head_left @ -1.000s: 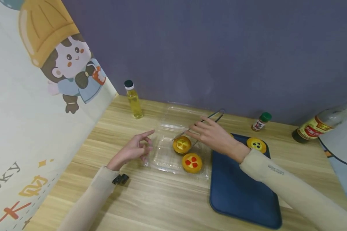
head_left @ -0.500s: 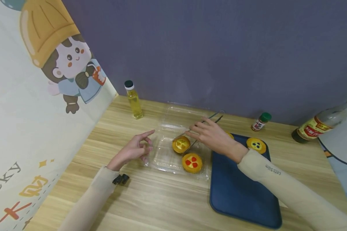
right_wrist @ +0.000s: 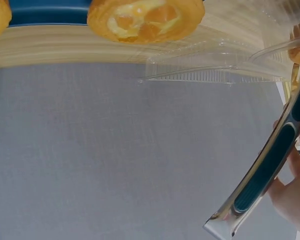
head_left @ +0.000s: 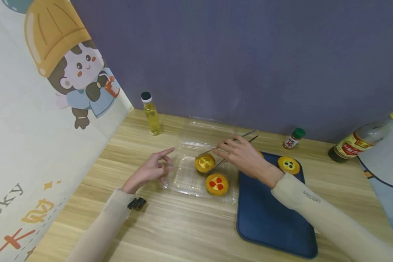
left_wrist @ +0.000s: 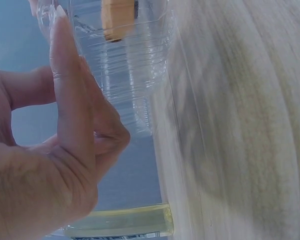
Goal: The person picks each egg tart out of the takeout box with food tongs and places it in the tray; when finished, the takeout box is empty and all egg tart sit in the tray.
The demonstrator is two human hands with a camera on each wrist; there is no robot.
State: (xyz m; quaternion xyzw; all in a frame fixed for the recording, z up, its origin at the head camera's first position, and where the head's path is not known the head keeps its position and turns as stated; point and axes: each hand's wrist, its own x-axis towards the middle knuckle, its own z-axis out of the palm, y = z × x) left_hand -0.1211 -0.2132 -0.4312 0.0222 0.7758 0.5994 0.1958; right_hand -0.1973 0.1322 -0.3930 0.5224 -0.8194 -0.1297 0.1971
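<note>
My right hand [head_left: 239,153] holds metal tongs [right_wrist: 270,165] with teal grips. Their arms lie on either side of a tart with yellow topping [head_left: 204,163], over the clear plastic container [head_left: 186,182]; whether the tart touches the bottom cannot be told. In front of it, inside the container, sits a tart with red topping [head_left: 217,184]. At the container's left edge, my left hand [head_left: 152,168] pinches the plastic rim between thumb and a finger, the index finger pointing away. The container's lid [head_left: 209,133] lies folded back, towards the wall.
Right of the container lies a dark blue tray [head_left: 272,218], bearing a tart with dark dots [head_left: 289,165] and another partly hidden tart [head_left: 260,154]. An oil bottle [head_left: 153,118], a green-capped spice jar [head_left: 294,139] and a sauce bottle [head_left: 355,143] stand near the back wall.
The tongs' rear ends have swung slightly right and spread. The yellow-topped tart between the arms has shifted a little left. My left hand keeps its place.
</note>
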